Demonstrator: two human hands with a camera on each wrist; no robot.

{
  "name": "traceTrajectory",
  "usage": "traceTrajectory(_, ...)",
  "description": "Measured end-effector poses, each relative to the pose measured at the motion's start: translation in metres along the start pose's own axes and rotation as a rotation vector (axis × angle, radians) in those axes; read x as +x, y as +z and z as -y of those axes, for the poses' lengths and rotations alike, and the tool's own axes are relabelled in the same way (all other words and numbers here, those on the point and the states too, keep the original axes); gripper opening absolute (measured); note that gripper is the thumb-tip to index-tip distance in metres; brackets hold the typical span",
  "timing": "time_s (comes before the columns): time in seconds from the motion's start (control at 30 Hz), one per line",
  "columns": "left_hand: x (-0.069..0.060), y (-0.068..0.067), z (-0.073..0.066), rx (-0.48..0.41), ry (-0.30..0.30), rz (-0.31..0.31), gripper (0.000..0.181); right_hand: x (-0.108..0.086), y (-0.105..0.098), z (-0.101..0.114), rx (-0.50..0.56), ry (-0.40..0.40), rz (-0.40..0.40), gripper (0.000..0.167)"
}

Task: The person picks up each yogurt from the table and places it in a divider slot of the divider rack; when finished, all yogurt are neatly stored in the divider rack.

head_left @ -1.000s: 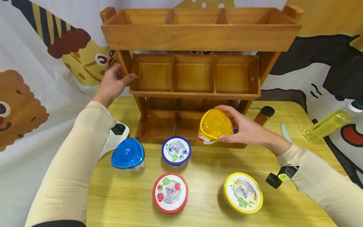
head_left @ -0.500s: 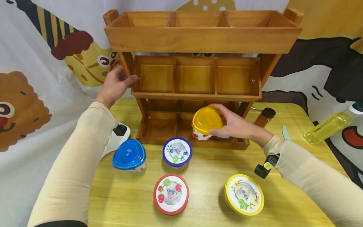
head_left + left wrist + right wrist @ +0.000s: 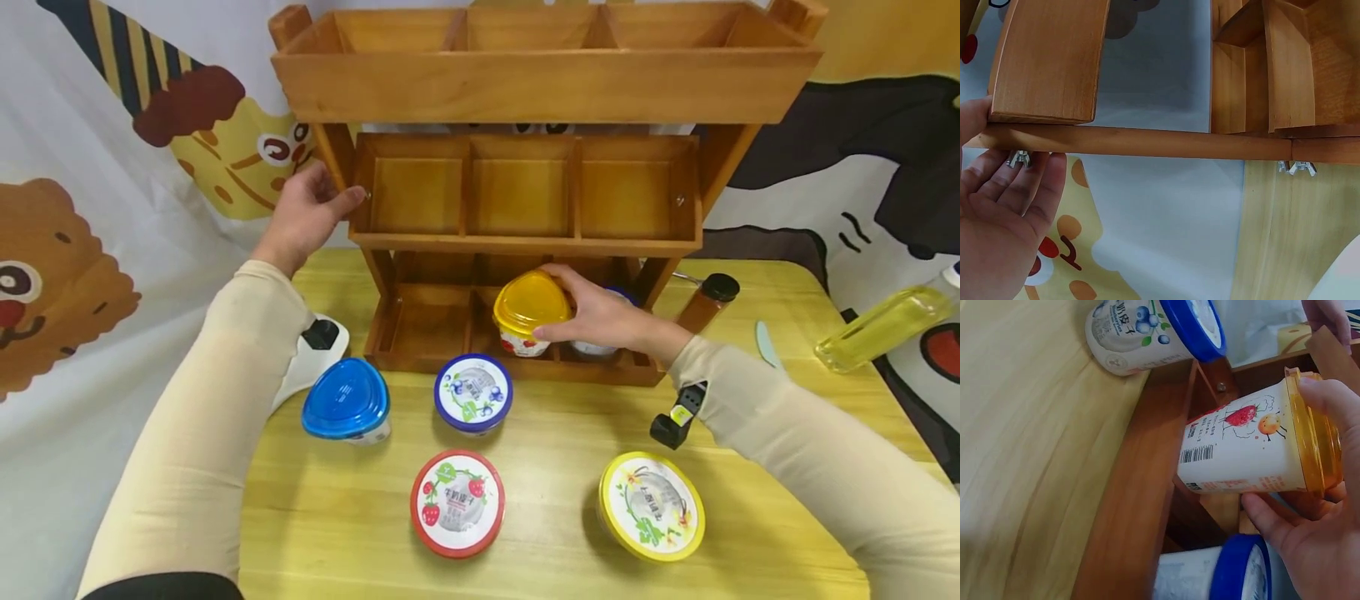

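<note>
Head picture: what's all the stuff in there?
Table: 1, yellowish, under shelf
Shelf: 1, brown, on table
Held cup: 1, white, yellow lid, low at shelf
Blue cup: 1, blue lid, table left
Blueberry tub: 1, white, blue rim, before shelf
Strawberry tub: 1, white, red rim, front middle
Yellow tub: 1, white, yellow rim, front right
Shelf tub: 1, white, blue rim, low in shelf
Jar: 1, brown, right of shelf
Bottle: 1, yellow contents, far right
Pale tool: 1, light blue, near bottle
White tool: 1, white, table left
Metal rod: 1, silver, by jar
Cartoon cloth: count unclear, multicoloured, behind shelf
Cameras: 2, black, on sleeves
Sleeves: 2, cream, both sides
Left hand: 1, bare, gripping shelf
Right hand: 1, bare, holding cup
</note>
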State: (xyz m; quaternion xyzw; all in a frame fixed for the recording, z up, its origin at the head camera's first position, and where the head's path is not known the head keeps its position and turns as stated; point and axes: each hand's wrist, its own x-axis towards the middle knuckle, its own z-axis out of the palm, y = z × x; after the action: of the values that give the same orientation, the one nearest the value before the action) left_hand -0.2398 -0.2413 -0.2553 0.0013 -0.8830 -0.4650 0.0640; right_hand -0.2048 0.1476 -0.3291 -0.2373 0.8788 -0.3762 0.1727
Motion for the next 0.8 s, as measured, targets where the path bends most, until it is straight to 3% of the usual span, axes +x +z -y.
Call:
traceTrajectory(0.23,0.0,0.0,-0.002,-0.018,0.002,-0.005,0.031,0.009,0.012,0.003,0.023,0.0,0.009,0.097)
traceTrajectory(0.53,0.0,0.001,-0.001,-0.049,-0.016,0.013,0.025,0.02,0.025,0.001,0.006,0.081,0.007,0.102)
traceTrajectory(0.8,-0.001,0.001,0.0,-0.059,-0.018,0.019,0.023,0.024,0.027,0.003,0.143,0.109,0.051,0.103)
